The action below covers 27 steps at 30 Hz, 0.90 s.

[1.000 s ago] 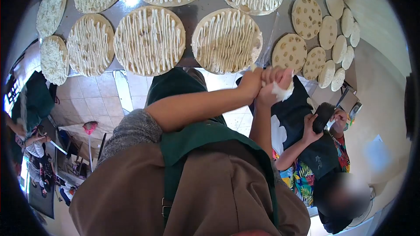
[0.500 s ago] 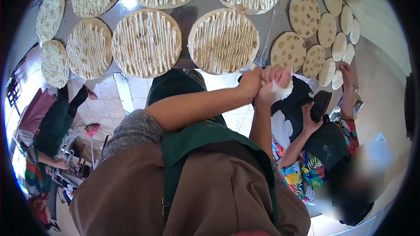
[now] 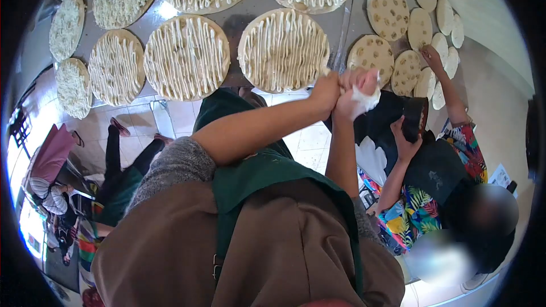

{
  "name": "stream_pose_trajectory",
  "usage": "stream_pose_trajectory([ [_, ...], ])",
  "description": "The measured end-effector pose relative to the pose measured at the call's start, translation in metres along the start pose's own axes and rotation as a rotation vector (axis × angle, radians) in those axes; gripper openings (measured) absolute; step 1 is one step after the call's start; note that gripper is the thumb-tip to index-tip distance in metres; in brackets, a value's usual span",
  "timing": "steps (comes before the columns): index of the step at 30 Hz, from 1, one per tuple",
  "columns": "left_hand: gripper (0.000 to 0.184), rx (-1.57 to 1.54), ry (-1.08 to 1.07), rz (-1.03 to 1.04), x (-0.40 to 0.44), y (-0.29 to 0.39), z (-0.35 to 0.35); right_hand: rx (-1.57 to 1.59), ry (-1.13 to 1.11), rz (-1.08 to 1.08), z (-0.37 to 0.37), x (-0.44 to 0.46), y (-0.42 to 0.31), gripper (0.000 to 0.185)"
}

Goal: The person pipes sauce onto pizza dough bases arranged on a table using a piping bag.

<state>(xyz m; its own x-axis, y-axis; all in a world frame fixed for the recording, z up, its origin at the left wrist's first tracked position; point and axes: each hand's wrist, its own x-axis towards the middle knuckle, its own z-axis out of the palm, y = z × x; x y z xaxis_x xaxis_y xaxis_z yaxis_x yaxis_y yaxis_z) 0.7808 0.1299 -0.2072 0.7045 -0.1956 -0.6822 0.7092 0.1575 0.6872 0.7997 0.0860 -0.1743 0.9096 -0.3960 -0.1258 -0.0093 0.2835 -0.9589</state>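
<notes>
Near the table's front edge, my left hand (image 3: 326,94) and my right hand (image 3: 357,83) are pressed together around a soft white piping bag (image 3: 365,101). Both hands are closed on it, and most of the bag is hidden by my fingers. Its pale tip points up and left, at the lower right rim of a round flatbread (image 3: 284,51) striped with cream-coloured lines. A second striped round (image 3: 186,58) lies to its left. Another round (image 3: 370,57), dotted with brown pieces, is just beyond my right hand.
More striped rounds and shred-covered rounds (image 3: 74,88) lie on the metal table (image 3: 236,28). Plain and dotted rounds are at the right. A co-worker on the right holds a dark bowl (image 3: 415,120) and reaches to a round. Other people stand at the left.
The rounds near my hands have shifted left in view, while my hands stay close together. The co-worker's free hand has moved up from the bowl to the rounds. People at the left have moved.
</notes>
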Motion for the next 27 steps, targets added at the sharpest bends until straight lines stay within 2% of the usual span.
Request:
stream_pose_trajectory([
  [1,0.036,-0.026,0.004,0.054,0.009,0.005,0.000,-0.077,0.018,-0.052,0.007,0.008,-0.002,0.041],
  [4,0.034,-0.496,-0.027,-0.128,0.046,0.016,0.006,-0.175,0.088,-0.168,0.014,0.035,0.012,0.040],
  [7,0.031,-0.504,-0.071,-0.110,0.036,-0.002,0.012,-0.022,-0.008,-0.117,-0.006,0.019,0.001,0.037],
  [8,0.035,-0.550,-0.087,-0.114,0.037,-0.025,0.019,-0.053,0.068,-0.217,0.001,0.000,-0.016,0.036],
  [10,0.043,-0.464,-0.184,-0.180,-0.012,-0.012,0.013,-0.086,0.100,-0.083,-0.022,-0.032,-0.030,0.027],
  [12,0.049,-0.330,-0.171,-0.192,-0.032,-0.019,0.000,-0.424,0.030,-0.427,-0.037,-0.064,-0.050,0.015],
  [14,0.050,-0.410,-0.391,-0.130,-0.055,-0.011,-0.022,-0.997,-0.066,-0.570,-0.064,-0.101,-0.085,0.016],
  [15,0.049,-0.409,-0.376,-0.161,-0.067,-0.003,-0.026,-1.129,-0.131,-0.466,-0.070,-0.121,-0.111,0.021],
  [18,0.048,-0.422,-0.329,-0.275,-0.091,0.012,-0.026,-1.260,-0.401,-0.040,-0.100,-0.161,-0.149,0.022],
  [20,0.047,-0.465,-0.317,-0.365,-0.094,0.002,-0.016,-1.047,-0.390,0.009,-0.110,-0.183,-0.170,0.020],
  [22,0.042,-0.393,-0.348,-0.476,-0.121,0.000,0.006,-0.766,-0.289,-0.151,-0.112,-0.204,-0.185,0.016],
  [23,0.038,-0.336,-0.532,-0.463,-0.117,-0.020,0.008,-0.709,-0.221,-0.188,-0.114,-0.217,-0.191,0.015],
  [25,0.035,-0.238,-0.744,-0.703,-0.131,-0.029,0.028,-0.663,-0.056,-0.214,-0.124,-0.238,-0.193,0.015],
  [26,0.041,-0.193,-0.917,-0.801,-0.129,-0.046,0.035,-0.675,0.034,-0.194,-0.130,-0.252,-0.192,0.015],
  [27,0.046,-0.149,-1.024,-0.851,-0.130,-0.064,0.040,-0.616,0.176,-0.066,-0.132,-0.266,-0.192,0.016],
])
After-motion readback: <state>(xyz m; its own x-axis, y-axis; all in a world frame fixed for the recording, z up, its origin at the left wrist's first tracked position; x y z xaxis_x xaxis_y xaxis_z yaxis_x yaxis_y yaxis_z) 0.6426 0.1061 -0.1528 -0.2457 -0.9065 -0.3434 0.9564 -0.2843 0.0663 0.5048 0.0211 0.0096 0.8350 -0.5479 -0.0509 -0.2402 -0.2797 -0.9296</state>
